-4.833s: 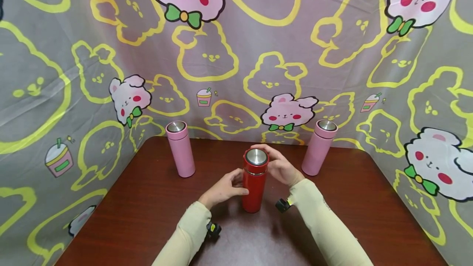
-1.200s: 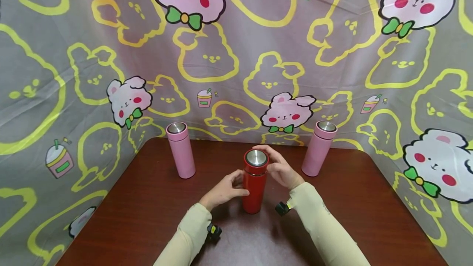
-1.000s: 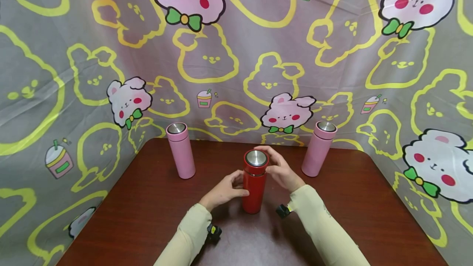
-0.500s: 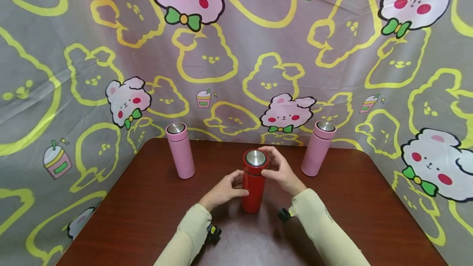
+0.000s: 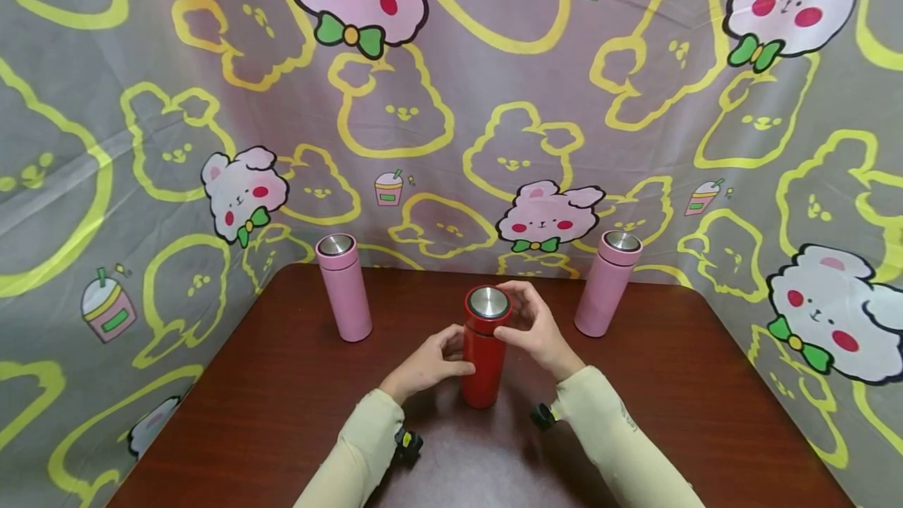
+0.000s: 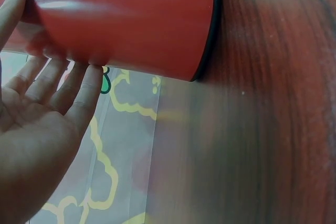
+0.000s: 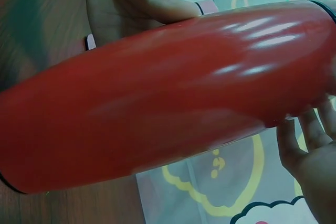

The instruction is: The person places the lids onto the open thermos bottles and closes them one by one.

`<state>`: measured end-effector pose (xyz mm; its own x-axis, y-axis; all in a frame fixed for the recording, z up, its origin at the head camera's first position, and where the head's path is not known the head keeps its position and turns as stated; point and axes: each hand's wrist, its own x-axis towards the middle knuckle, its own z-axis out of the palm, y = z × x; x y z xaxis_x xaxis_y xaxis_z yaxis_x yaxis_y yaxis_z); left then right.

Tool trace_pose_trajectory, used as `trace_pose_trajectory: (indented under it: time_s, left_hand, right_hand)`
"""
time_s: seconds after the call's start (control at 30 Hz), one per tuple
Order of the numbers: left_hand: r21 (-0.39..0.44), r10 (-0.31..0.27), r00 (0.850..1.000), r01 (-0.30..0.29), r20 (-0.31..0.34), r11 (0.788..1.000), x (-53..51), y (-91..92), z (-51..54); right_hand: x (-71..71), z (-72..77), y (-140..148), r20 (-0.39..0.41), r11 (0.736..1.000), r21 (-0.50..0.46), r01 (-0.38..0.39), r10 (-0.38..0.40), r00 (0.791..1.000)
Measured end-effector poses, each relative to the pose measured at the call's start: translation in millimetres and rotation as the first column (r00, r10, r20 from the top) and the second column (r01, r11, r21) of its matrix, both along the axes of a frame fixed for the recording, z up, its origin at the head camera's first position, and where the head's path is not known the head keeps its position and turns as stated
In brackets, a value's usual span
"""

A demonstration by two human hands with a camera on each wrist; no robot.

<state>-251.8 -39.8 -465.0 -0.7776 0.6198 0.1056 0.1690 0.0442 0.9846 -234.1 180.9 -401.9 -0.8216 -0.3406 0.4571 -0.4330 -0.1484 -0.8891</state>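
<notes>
A red thermos (image 5: 483, 375) with a steel-topped lid (image 5: 489, 302) stands upright on the table, between both hands. Low on its body, the left hand (image 5: 423, 365) holds it, thumb in front and fingers on the far side. The right hand (image 5: 540, 333) grips around the lid from the right, its thumb at the front by the seam. In the left wrist view, the thermos body (image 6: 121, 22) runs across the top, with the left hand's fingertips touching its side. The right wrist view has the red body (image 7: 157, 93) filling the middle, with part of the right hand (image 7: 317, 161) at the edge.
Two pink thermoses stand upright farther back, one at the left (image 5: 346, 296) and one at the right (image 5: 605, 292). The brown wooden table (image 5: 275, 414) is bordered by a patterned curtain (image 5: 437, 85) at the back and both sides.
The right hand has turned around the lid, its thumb coming forward and slightly down toward the front. The shiny ring beneath the lid shows less now. The left hand and thermos stay in place.
</notes>
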Motion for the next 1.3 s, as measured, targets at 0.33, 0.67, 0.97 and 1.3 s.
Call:
trace_pose_trajectory:
  time_s: [0.33, 0.67, 0.97, 1.3]
  left_hand:
    - [0.007, -0.017, 1.000, 0.017, -0.005, 1.000, 14.2, -2.4, 25.2]
    - [-0.012, 0.004, 1.000, -0.004, -0.016, 1.000, 3.5, -1.2, 5.6]
    - [-0.016, 0.012, 1.000, -0.013, -0.019, 1.000, -1.1, -0.1, -2.4]
    - [-0.022, 0.015, 1.000, -0.016, -0.020, 1.000, -0.8, -0.6, -2.3]
  right_hand:
    - [2.9, -2.8, -4.3, -0.066, 0.994, 0.017, 0.112, -0.110, 0.992]
    - [-4.0, -8.1, -0.8, 0.023, 0.989, -0.060, -0.133, 0.135, 0.991]
    - [-15.7, -7.4, -2.6, 0.033, 0.886, -0.242, -0.397, 0.416, 0.909]
    - [-37.0, -1.4, -4.3, -0.014, 0.767, -0.256, -0.588, 0.605, 0.796]
